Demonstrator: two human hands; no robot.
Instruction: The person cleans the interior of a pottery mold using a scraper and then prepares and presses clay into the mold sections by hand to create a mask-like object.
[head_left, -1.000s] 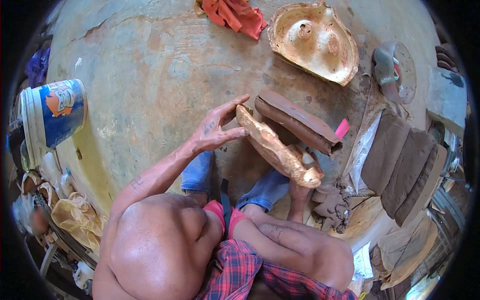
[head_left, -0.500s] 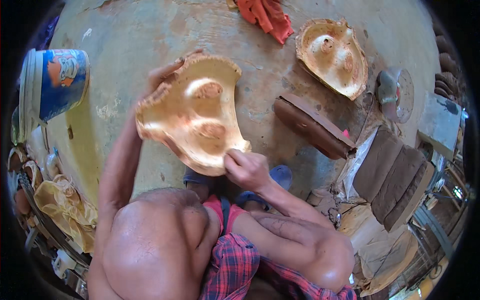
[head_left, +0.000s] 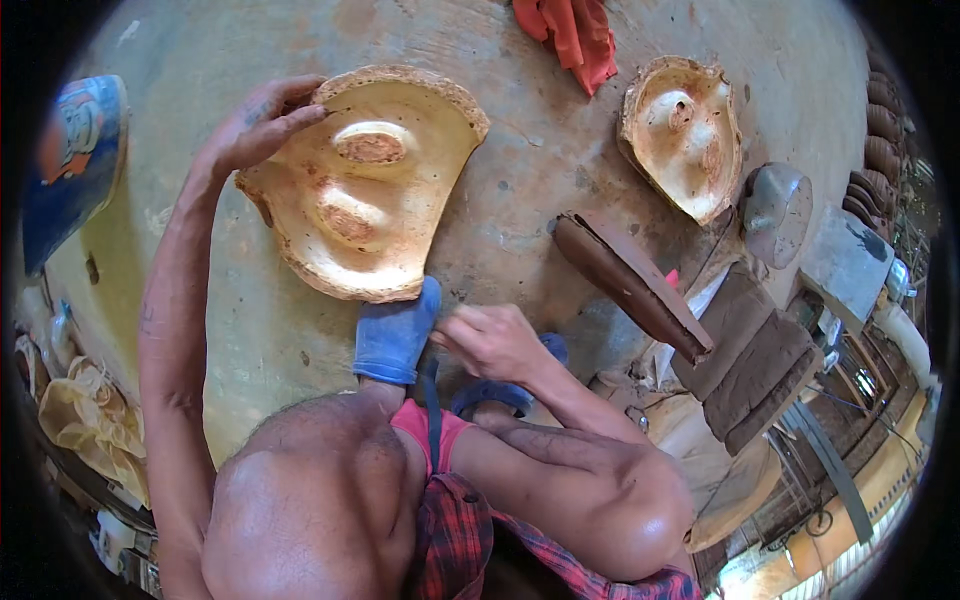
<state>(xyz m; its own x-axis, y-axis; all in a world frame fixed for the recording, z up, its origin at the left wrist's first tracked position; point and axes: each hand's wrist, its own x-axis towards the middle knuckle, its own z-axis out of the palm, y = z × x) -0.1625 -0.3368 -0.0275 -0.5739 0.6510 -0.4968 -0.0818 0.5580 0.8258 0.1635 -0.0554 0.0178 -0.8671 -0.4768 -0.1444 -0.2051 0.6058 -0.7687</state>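
Observation:
A cream-coloured plaster mould with a rough, chipped rim and two raised bumps inside stands tilted above the floor, its hollow facing me. My left hand grips its upper left rim, thumb on the inner face and fingers over the edge. The mould's lower edge meets or overlaps the toe of a blue slipper on my foot. My right hand is curled closed just below the mould, apart from it, and nothing shows in its fingers. A second, similar mould lies hollow side up on the floor at the far right.
A long brown clay slab lies right of centre, beside stacked clay slabs. Past them sit a rounded grey lump and a grey block. A red cloth lies at the back, a blue bucket at far left.
My right hand has come off the mould's lower right edge. The mould has turned and moved slightly up and away, still in my left hand. The view has shifted a little.

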